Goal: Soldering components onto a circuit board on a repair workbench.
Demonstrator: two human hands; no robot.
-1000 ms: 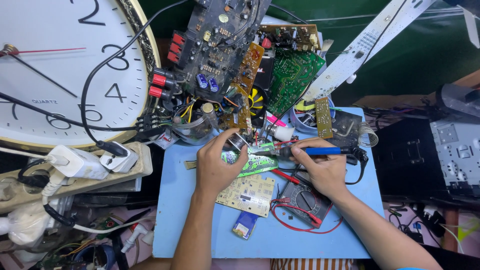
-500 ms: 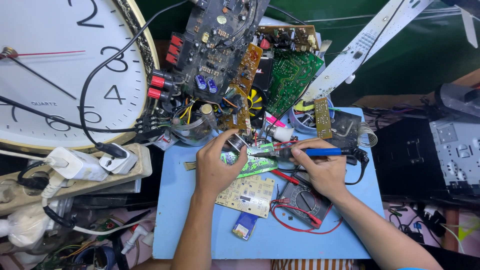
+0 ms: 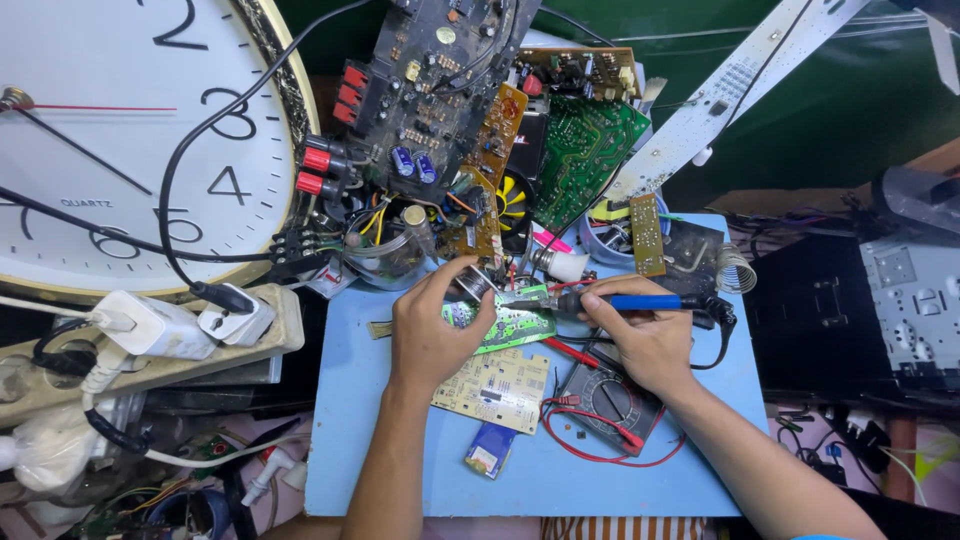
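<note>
the right hand (image 3: pixel 648 340) is gripping a blue soldering iron (image 3: pixel 640 301) and the left hand (image 3: pixel 432 330) is pinching a solder spool (image 3: pixel 470 284) over the green board (image 3: pixel 505 322), so a slip could be burning fingertips or bridging joints.

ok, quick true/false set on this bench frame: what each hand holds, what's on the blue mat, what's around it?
1. The right hand holds a blue-handled soldering iron. True.
2. The left hand holds a screwdriver. False: it holds a small solder spool.
3. A black multimeter with red leads lies on the blue mat. True.
4. The large white wall clock is at the right. False: it is at the left.
5. The green circuit board lies between the hands. True.
</note>
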